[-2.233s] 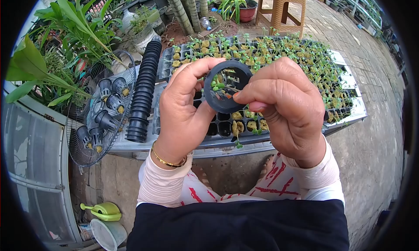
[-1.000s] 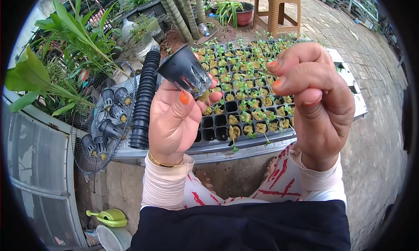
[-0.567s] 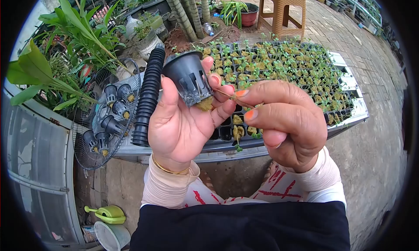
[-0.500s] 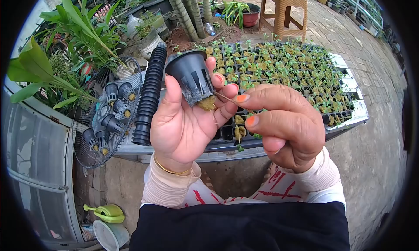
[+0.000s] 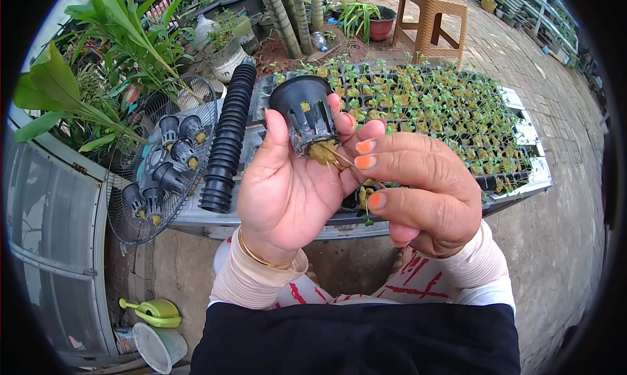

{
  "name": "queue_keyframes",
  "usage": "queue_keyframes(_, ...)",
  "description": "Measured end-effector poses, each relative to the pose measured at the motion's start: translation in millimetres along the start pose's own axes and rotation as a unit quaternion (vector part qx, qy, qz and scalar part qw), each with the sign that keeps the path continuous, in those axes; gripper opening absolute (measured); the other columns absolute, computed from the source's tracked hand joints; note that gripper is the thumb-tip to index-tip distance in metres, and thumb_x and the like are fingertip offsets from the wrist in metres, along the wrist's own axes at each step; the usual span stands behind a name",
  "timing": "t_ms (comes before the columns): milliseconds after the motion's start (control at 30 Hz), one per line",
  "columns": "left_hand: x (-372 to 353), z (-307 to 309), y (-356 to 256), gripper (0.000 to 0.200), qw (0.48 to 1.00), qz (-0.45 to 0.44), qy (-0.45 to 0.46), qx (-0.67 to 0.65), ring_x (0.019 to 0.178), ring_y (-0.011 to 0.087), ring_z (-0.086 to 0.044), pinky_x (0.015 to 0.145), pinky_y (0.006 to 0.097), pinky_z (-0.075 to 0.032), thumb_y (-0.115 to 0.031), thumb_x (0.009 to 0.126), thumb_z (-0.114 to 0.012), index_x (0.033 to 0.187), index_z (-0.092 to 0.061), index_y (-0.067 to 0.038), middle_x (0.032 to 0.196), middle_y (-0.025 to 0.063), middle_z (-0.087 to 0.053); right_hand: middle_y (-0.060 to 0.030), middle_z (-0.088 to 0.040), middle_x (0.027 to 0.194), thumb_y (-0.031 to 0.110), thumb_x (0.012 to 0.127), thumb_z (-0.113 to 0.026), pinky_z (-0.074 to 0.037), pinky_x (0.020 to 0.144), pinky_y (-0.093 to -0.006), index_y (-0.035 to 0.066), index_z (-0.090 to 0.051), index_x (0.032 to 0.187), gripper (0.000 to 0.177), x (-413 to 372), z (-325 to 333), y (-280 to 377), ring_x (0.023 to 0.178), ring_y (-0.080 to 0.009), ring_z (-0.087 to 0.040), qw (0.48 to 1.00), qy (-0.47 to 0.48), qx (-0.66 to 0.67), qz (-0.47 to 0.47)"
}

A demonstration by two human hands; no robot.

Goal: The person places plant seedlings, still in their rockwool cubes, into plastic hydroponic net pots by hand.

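Observation:
Between the thumb and fingers of my left hand (image 5: 290, 179) is a black slotted net pot (image 5: 304, 110), tilted with its rim up. A yellowish-brown plug (image 5: 323, 152) sticks out of the pot's bottom, with fine strands hanging from it. My right hand (image 5: 424, 186) is closed, its fingertips pinching a thin stick that touches the plug. Behind the hands lies a seedling tray (image 5: 418, 107) filled with small green sprouts in brown plugs.
A long stack of black pots (image 5: 228, 140) lies left of the tray. Further left, a wire basket (image 5: 117, 212) holds several potted plugs. A woven stool (image 5: 431, 19) stands behind the table, and a green watering can (image 5: 157, 313) is on the floor.
My left hand and the pot have moved slightly right, and the pot is turned more upright. More of the plug shows below it. The stick still meets the plug.

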State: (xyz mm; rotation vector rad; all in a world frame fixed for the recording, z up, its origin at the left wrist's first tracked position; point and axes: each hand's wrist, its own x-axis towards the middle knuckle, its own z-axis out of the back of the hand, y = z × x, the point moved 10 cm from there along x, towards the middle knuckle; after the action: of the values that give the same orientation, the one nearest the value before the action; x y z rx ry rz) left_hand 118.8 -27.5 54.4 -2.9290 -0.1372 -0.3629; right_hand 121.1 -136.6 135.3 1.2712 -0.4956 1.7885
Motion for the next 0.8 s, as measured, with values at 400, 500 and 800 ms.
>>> queue_keyframes(400, -1.1, 0.6, 2.9, 0.056, 1.000, -0.007, -0.011, 0.007, 0.131, 0.0346, -0.035, 0.106, 0.0480, -0.033, -0.047, 0.098, -0.032, 0.135, -0.035, -0.005, 0.118, 0.0130, -0.053, -0.0159, -0.063, 0.102, 0.034, 0.083, -0.062, -0.053, 0.074, -0.0418, 0.004, -0.058, 0.093, 0.031, -8.4, -8.7, 8.9, 0.094, -0.0338, -0.064, 0.993, 0.017, -0.103, 0.047)
queue_keyframes(500, -1.1, -0.4, 4.0, 0.057, 1.000, -0.003, 0.005, 0.001, 0.131, 0.0344, -0.036, 0.106, 0.0478, -0.033, -0.047, 0.098, -0.032, 0.135, -0.035, -0.005, 0.117, 0.0124, -0.053, -0.0162, -0.063, 0.102, 0.032, 0.081, -0.064, -0.053, 0.074, -0.0419, 0.005, -0.058, 0.093, 0.031, -8.0, -7.6, 8.7, 0.094, -0.0338, -0.064, 0.994, 0.018, -0.097, 0.038)
queue_keyframes(800, -2.2, -1.3, 4.4, 0.058, 1.000, 0.000, 0.005, 0.017, 0.130, 0.0341, -0.037, 0.106, 0.0480, -0.033, -0.048, 0.097, -0.032, 0.136, -0.034, -0.006, 0.117, 0.0115, -0.052, -0.0158, -0.064, 0.101, 0.034, 0.085, -0.060, -0.053, 0.074, -0.0433, 0.005, -0.057, 0.092, 0.030, -5.3, -2.4, 9.1, 0.094, -0.0338, -0.064, 0.997, 0.021, -0.071, 0.022)
